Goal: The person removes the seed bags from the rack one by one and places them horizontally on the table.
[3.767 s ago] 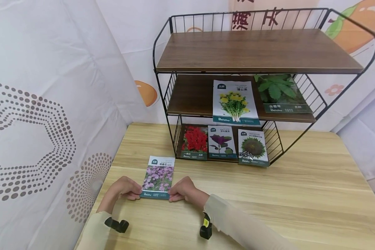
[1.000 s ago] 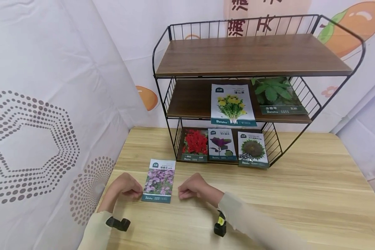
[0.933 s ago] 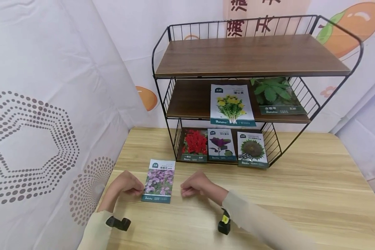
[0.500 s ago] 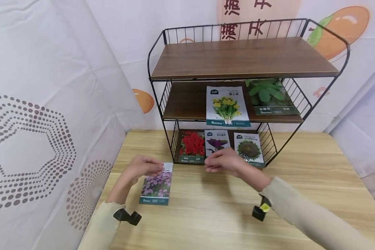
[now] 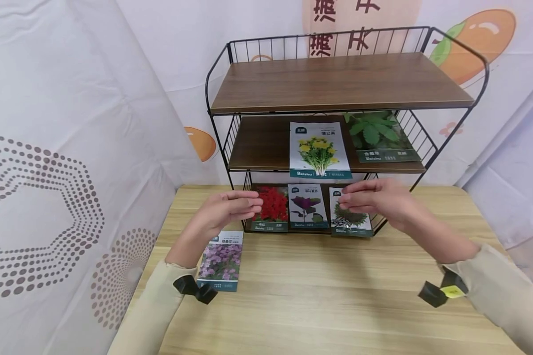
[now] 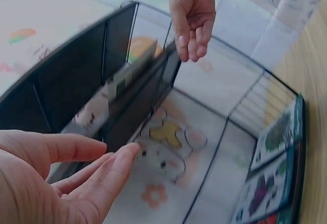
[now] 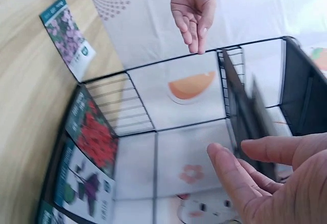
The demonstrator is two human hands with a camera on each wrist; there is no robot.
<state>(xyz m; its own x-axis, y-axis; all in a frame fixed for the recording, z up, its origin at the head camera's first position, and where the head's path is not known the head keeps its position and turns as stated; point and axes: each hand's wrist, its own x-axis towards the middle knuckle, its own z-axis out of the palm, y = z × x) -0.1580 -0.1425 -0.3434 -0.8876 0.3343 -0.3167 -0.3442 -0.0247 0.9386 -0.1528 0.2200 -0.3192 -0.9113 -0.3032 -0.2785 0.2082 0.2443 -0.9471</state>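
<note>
Both hands hover in front of the rack with nothing in their fingers. My left hand [image 5: 222, 211] is above the upper part of the purple-pink flower seed packet [image 5: 219, 266], which lies on the table left of the rack; its fingers extend in front of the red flower packet [image 5: 273, 207]. My right hand [image 5: 382, 201] has its fingers extended and covers part of the sunflower packet [image 5: 351, 224] on the lowest shelf. Between them, the purple-leaf packet [image 5: 308, 209] stands in view. In the left wrist view, the left fingers and thumb [image 6: 76, 147] are apart.
The black wire rack [image 5: 341, 109] has brown wooden shelves, the top shelf [image 5: 337, 81] bare. On the middle shelf, a yellow dandelion packet [image 5: 320, 150] juts over the front edge, beside a green-leaf packet [image 5: 382, 138]. Printed white cloth [image 5: 115, 98] surrounds the wooden table [image 5: 284, 305].
Earlier, both hands gripped the lower corners of the purple-pink flower packet. They have let go and risen; the left moved up, the right up and far right. The packet stays on the table.
</note>
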